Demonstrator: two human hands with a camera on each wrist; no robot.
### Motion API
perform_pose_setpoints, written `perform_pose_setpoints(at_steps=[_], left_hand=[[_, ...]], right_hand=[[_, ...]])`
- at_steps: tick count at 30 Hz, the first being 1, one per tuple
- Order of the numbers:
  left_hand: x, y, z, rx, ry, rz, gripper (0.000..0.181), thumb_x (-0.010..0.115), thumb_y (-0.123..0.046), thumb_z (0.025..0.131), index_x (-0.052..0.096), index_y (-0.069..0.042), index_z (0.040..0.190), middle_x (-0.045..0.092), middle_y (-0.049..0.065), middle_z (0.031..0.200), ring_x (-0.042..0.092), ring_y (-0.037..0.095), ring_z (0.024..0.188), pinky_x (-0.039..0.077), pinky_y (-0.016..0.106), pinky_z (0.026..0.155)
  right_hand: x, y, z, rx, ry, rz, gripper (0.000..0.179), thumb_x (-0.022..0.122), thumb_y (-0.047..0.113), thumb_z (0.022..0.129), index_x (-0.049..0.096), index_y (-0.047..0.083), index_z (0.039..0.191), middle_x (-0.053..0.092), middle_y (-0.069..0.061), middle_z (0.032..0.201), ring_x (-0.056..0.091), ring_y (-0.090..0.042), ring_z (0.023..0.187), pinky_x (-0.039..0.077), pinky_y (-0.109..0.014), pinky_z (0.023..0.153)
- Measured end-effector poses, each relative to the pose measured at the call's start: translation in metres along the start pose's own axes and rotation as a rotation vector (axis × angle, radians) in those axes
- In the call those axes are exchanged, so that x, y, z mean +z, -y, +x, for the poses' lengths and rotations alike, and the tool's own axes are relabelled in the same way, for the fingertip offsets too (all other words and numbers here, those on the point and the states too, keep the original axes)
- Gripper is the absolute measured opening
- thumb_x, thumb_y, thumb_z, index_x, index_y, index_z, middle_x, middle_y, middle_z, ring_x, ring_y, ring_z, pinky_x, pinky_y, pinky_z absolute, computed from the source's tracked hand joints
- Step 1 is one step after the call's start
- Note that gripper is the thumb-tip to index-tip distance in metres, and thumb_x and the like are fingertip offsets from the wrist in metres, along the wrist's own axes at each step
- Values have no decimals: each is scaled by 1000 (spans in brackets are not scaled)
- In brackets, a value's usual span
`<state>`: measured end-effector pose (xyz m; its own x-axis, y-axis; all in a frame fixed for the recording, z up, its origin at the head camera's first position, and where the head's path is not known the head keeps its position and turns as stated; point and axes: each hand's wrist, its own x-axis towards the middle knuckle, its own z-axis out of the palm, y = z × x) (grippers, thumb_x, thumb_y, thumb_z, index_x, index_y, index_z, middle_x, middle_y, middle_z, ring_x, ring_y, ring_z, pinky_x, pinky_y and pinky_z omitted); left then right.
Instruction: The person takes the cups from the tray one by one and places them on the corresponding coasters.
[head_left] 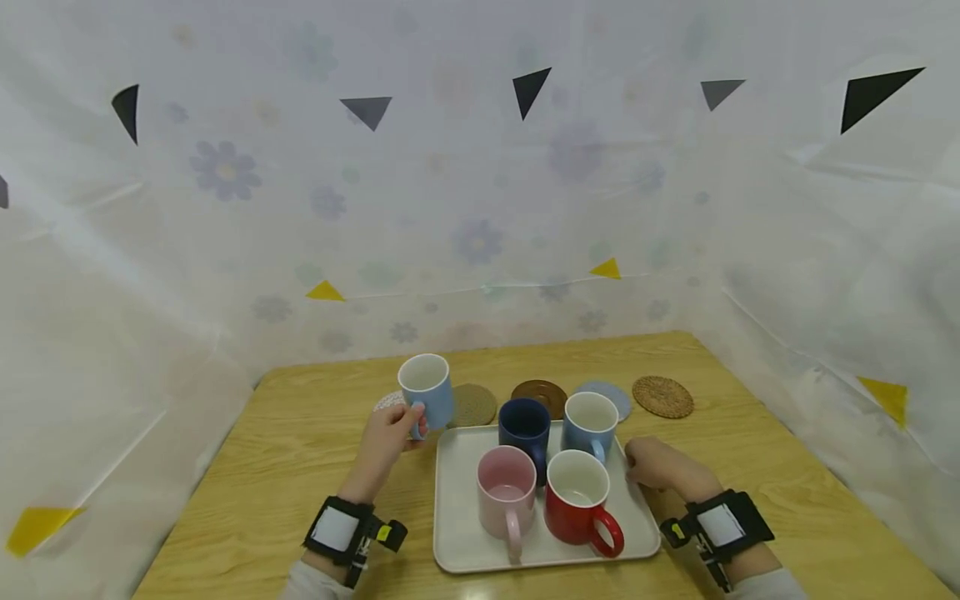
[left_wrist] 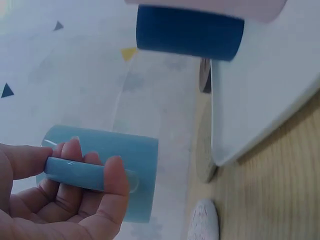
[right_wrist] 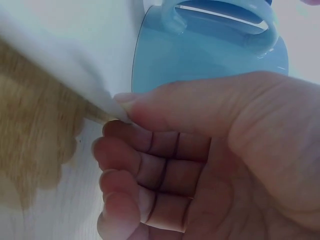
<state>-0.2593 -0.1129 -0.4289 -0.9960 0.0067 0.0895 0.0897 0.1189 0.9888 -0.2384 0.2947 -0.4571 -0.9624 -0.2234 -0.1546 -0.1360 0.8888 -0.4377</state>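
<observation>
My left hand [head_left: 386,433] grips the handle of a light blue mug [head_left: 435,407] in the head view. The mug is upright, above the back left part of the table, and overlaps a white speckled coaster [head_left: 387,401]. In the left wrist view, fingers curl through its handle [left_wrist: 75,173] and the mug's base is off the table. My right hand [head_left: 666,468] pinches the right rim of a white tray [head_left: 457,500] between thumb and curled fingers. Beside that thumb, a second light blue mug [right_wrist: 210,60] stands on the tray.
The tray also carries a dark blue mug [head_left: 522,421], a pink mug [head_left: 504,512] and a red mug [head_left: 570,517]. Behind it lie an olive coaster [head_left: 476,407], a brown coaster [head_left: 540,392], a grey-blue coaster [head_left: 619,400] and a woven coaster [head_left: 663,397]. White sheeting [head_left: 480,192] encloses the table.
</observation>
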Motion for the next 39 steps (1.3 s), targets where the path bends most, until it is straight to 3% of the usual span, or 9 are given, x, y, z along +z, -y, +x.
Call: perform_pose_setpoints(at_steps=[7,13,17,22,26,31,34,39], left_hand=[[-20,16,27,6,-130,68,38,55,-26,100,63,9,86,62,13,81,61,23,77,61,40,72],[-25,33,37,-4,-205,133,37,57,-22,99,65,9,80,63,8,72,59,13,68,59,32,64],[-25,42,39,-11,-228,192,37,58,-21,98,65,8,77,63,6,69,56,10,62,56,28,60],[-23,45,40,-32,-228,196,36,57,-21,98,66,9,80,64,6,71,56,9,60,56,25,58],[-23,42,41,-44,-195,217,36,55,-22,99,66,8,82,64,7,75,57,10,63,58,30,61],[-32,30,37,-32,-125,434,39,50,-29,101,63,4,84,57,8,75,50,16,67,45,27,57],[-39,17,30,-25,-82,550,40,48,-33,102,63,4,98,63,16,88,58,25,78,46,31,63],[-43,-11,12,13,-33,618,46,46,-35,102,57,5,122,62,27,123,61,39,110,54,48,85]], right_hand=[[0,3,-2,-1,-6,-6,13,61,-4,78,54,5,71,47,-2,58,44,-13,47,35,-22,43],[1,2,-1,5,-9,-7,13,61,-4,78,54,5,71,48,-3,58,45,-14,48,36,-23,43],[3,0,1,14,-12,-7,13,61,-3,78,54,5,70,48,-3,58,45,-14,48,36,-23,44],[4,-1,2,27,-9,4,12,61,-2,79,55,5,71,48,-3,59,45,-14,49,37,-23,44],[3,0,1,31,-7,8,12,60,-3,79,54,4,72,49,-4,59,46,-15,49,38,-24,44],[0,2,1,15,-8,-6,13,60,-2,80,53,5,71,49,-3,60,47,-15,50,38,-24,45],[-1,3,1,9,-7,-11,14,61,-1,80,54,5,70,49,-3,60,47,-15,51,39,-24,46],[0,4,-1,8,5,-6,13,61,-2,81,54,4,72,49,-3,60,47,-14,51,39,-24,46]])
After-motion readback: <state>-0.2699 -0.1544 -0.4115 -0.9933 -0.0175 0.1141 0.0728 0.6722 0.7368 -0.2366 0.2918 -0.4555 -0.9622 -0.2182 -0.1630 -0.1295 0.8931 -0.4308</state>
